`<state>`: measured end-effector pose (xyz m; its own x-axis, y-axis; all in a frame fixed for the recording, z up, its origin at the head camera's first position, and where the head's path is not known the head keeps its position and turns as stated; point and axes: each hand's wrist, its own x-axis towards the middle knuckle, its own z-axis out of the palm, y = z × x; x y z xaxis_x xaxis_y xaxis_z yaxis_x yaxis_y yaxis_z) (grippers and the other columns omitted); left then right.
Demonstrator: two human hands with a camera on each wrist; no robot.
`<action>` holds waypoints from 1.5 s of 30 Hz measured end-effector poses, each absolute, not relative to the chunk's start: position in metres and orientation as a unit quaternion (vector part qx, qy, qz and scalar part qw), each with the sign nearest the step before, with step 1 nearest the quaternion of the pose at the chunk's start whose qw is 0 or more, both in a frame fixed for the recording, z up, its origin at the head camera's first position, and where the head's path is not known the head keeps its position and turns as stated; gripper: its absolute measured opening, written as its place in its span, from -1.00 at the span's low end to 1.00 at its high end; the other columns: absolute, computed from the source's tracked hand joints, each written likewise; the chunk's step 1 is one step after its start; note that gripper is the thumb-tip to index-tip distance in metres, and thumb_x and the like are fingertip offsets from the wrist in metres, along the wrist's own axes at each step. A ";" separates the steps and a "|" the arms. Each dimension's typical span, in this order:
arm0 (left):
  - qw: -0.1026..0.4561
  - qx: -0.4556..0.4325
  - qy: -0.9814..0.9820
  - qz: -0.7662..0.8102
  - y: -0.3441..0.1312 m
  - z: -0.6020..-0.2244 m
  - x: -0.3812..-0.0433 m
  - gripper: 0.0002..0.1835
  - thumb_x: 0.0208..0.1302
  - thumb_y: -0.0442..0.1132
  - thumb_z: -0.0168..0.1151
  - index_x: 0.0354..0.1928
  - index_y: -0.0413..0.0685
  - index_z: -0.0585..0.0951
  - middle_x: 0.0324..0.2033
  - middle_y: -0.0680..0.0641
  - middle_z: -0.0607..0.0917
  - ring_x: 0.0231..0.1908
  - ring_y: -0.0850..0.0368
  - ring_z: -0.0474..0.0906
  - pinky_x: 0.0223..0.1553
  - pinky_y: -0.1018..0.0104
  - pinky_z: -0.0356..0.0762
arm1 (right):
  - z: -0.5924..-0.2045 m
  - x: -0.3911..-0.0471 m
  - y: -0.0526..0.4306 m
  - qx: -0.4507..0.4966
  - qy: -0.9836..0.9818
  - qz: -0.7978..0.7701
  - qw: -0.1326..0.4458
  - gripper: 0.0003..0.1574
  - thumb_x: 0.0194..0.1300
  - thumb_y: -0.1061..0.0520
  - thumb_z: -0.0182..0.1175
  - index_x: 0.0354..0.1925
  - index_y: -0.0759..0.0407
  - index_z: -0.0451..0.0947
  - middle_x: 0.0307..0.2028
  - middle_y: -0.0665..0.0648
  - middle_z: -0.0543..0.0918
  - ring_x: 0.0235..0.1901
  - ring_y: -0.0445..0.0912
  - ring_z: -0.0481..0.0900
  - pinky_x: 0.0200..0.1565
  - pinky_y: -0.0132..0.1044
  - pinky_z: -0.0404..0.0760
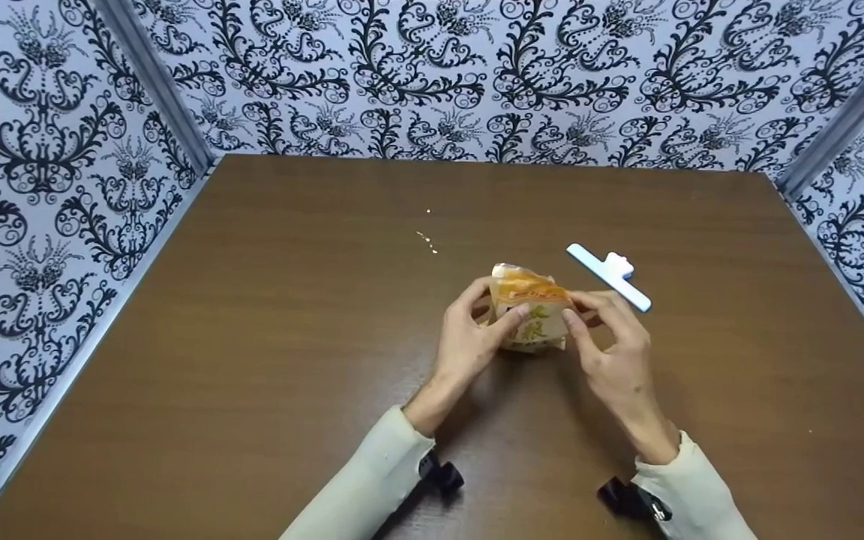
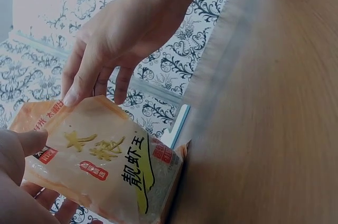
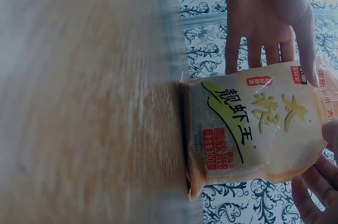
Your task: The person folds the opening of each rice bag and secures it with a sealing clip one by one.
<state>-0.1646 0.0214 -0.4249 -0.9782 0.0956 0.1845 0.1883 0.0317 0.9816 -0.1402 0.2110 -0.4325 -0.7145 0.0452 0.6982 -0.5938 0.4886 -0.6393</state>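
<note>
Packet (image 1: 541, 321) stood on the table (image 1: 289, 337), gripped from both sides.
Our left hand (image 1: 469, 337), half-curled, held its left side; our right hand (image 1: 616, 349) pinched its upper right corner. Beyond its right side lay a clip (image 1: 607, 277). We seemed to be working its top; the next move probably called for steady pinches.

packet (image 3: 237, 121) is showing glossy, creased plastic film | clip (image 1: 608, 277) is looking smooth plastic | tabletop (image 1: 289, 300) is showing wood grain | sleeves (image 1: 372, 476) are looking matt cloth
</note>
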 end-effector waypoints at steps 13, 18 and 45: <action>0.031 -0.099 -0.678 -0.727 0.029 -0.426 -0.168 -0.62 0.24 -0.22 0.52 0.07 -0.13 0.68 -0.04 -0.17 0.80 0.01 -0.04 0.76 -0.04 0.28 0.75 | -0.432 -0.140 0.211 0.163 -0.805 0.451 0.349 -0.67 0.31 0.42 0.36 0.02 0.20 0.73 -0.19 0.16 0.72 -0.13 -0.27 0.58 -0.03 -0.53 0.54; 0.039 -0.100 -0.681 -0.724 0.031 -0.424 -0.168 -0.62 0.24 -0.22 0.52 0.06 -0.15 0.69 -0.06 -0.18 0.80 -0.05 0.04 0.76 -0.06 0.25 0.76 | -0.432 -0.140 0.212 0.166 -0.807 0.446 0.348 -0.68 0.31 0.42 0.35 0.00 0.20 0.74 -0.20 0.16 0.72 -0.15 -0.10 0.61 -0.02 -0.54 0.54; 0.072 -0.117 -0.650 -0.747 0.042 -0.416 -0.171 -0.62 0.16 -0.31 0.57 0.01 -0.20 0.70 -0.09 -0.20 0.79 -0.17 0.22 0.72 -0.07 0.27 0.74 | -0.424 -0.144 0.210 0.178 -0.811 0.433 0.350 -0.71 0.31 0.39 0.37 -0.02 0.19 0.74 -0.23 0.14 0.73 -0.20 -0.22 0.60 -0.09 -0.53 0.56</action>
<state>-0.1715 0.0416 -0.4161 -0.9625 0.0445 0.2676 0.2590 -0.1437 0.9551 -0.1439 0.2102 -0.4241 -0.6911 0.0140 0.7226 -0.5925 0.5615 -0.5776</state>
